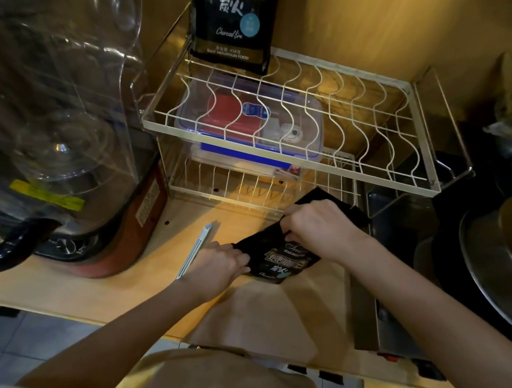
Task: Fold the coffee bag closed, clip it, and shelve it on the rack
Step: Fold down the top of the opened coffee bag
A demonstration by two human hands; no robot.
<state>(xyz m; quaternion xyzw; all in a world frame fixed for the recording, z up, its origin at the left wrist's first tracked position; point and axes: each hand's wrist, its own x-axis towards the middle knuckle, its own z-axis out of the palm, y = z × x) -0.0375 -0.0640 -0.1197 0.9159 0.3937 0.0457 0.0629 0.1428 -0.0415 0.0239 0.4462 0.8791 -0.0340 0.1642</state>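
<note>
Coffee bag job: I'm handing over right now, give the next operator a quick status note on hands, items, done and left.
Left hand: gripping the lower left edge of the coffee bag.
Right hand: pinching and folding the bag's top end.
The bag lies flat on the wooden counter, in front of the wire rack.
The clip, a long pale bar, lies on the counter just left of the left hand, untouched.
A second coffee bag already stands on the rack's top tier.
Done: folding under way.
Left: finish the fold, clip it, shelve the bag.
</note>
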